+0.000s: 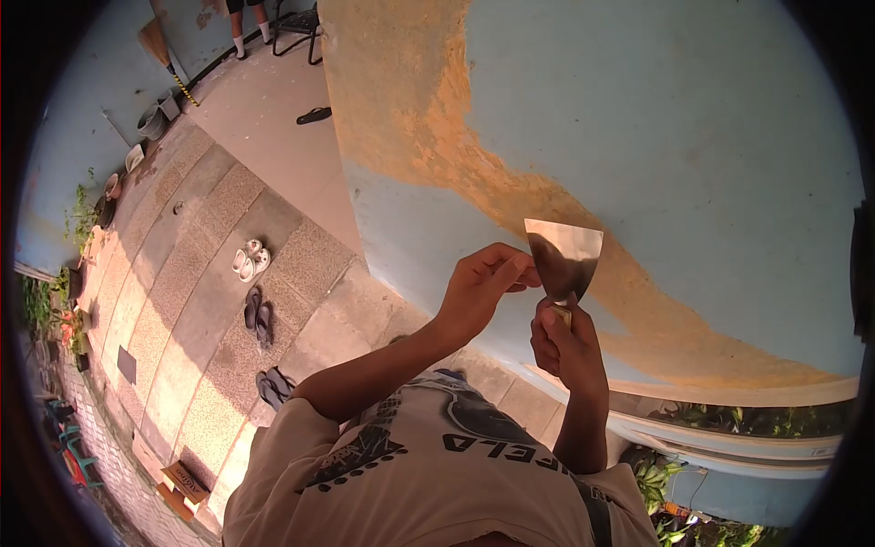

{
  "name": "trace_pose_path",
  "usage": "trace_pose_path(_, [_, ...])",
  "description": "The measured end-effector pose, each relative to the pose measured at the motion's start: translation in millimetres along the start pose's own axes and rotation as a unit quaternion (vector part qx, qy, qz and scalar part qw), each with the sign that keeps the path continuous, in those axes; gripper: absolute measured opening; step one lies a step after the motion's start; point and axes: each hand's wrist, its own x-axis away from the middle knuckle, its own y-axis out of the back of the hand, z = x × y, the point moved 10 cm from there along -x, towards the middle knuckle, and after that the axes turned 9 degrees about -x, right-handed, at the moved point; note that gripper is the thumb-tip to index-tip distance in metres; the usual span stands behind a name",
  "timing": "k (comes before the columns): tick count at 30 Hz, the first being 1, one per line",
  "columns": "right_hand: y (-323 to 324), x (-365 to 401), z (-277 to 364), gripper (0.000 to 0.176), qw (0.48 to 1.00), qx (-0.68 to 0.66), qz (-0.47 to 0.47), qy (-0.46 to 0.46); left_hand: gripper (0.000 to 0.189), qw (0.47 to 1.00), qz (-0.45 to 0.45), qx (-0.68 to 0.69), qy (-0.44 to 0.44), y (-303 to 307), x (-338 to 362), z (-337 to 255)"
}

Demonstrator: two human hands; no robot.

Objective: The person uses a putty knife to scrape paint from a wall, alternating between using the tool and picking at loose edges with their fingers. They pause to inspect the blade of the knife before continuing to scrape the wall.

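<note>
Scraper in right hand, before pale blue wall

Scraper, one; broad metal blade, widest at the top edge; held upright, blade uppermost, in front of the wall; contact with the wall impossible to tell from this view. Right hand: closed round the handle, below the blade. Left hand: raised just beside the blade's left edge; thumb and fingers curled towards it; touching or merely near, impossible to tell. Wall: crossed by a rough tan-orange band, slanting from upper left to lower right and passing behind the blade. Also listed: pale printed T-shirt, on the wearer; white clogs, one pair, on paving to the left; dark sandals, one pair, just beside the clogs; dark flip-flops, near the left forearm; single black sandal, on smooth floor further off; at upper left, straw broom, grey bucket, black chair and legs of another person, white-socked; leafy plants, below the wall at lower right.
</note>
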Motion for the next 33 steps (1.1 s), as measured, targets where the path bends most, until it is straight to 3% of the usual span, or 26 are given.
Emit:
trace_pose_path(1, [0, 1, 4, 0.017, 1.000, 0.013, -0.018, 0.019, 0.020, 0.997, -0.035, -0.030, -0.065, 7, 3, -14])
trace_pose_path(2, [0, 3, 3, 0.020, 0.999, 0.028, 0.002, 0.028, 0.020, 0.997, -0.027, -0.032, -0.066, 6, 6, -16])
trace_pose_path(4, [-6, 9, 5, 0.026, 0.999, 0.020, -0.008, 0.048, 0.019, 0.917, -0.106, -0.282, -0.262, 10, 26, -63])
trace_pose_path(5, [-7, 11, 6, 0.035, 0.998, 0.016, -0.013, 0.063, 0.019, 0.917, -0.100, -0.282, -0.264, 11, 28, -61])
trace_pose_path(6, [-4, 11, -2, 0.052, 0.998, -0.001, -0.021, 0.057, 0.026, 0.881, -0.104, -0.331, -0.322, 7, 36, -66])
trace_pose_path(7, [-4, 12, -5, 0.052, 0.998, -0.001, -0.024, 0.059, 0.035, 0.839, -0.108, -0.377, -0.377, 2, 46, -70])
trace_pose_path(8, [-9, 11, -6, 0.055, 0.998, 0.001, -0.018, 0.063, 0.035, 0.840, -0.105, -0.376, -0.377, 3, 47, -67])
trace_pose_path(10, [-14, 11, -9, 0.060, 0.997, 0.014, 0.006, 0.076, 0.044, 0.724, -0.078, -0.516, -0.450, -18, 58, -69])
trace_pose_path(16, [-29, 16, -13, 0.053, 0.997, -0.026, 0.022, 0.063, 0.051, 0.682, -0.111, -0.559, -0.459, -25, 64, -56])
trace_pose_path(21, [-36, 22, -29, 0.049, 0.995, -0.075, 0.060, 0.033, 0.050, 0.694, -0.088, -0.517, -0.494, -29, 65, -56])
trace_pose_path(22, [-36, 25, -28, 0.049, 0.994, -0.081, 0.070, 0.029, 0.050, 0.688, -0.062, -0.507, -0.516, -36, 68, -54])
trace_pose_path(33, [9, 68, -32, 0.059, 0.973, -0.194, 0.119, -0.021, 0.045, 0.673, -0.146, -0.522, -0.502, -93, 82, -28])
